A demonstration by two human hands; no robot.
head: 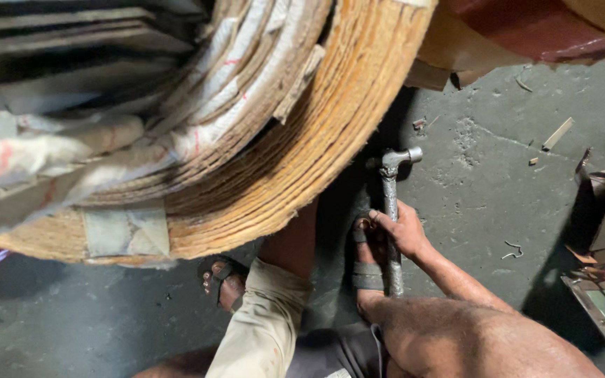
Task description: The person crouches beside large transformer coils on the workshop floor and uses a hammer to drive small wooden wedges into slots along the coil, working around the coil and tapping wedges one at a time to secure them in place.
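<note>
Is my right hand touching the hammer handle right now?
Touching. The head view shows the right hand with its fingers curled around the metal hammer at mid-handle, no gap visible.

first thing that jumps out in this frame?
The big round stack of curved wood strips fills the upper left, with pale cloth-like layers packed inside it. Below its rim, at centre, the right hand grips a metal hammer by the handle, head up, over the grey floor. The left hand is hidden; only a sleeve runs up towards the stack, between two sandalled feet.
</note>
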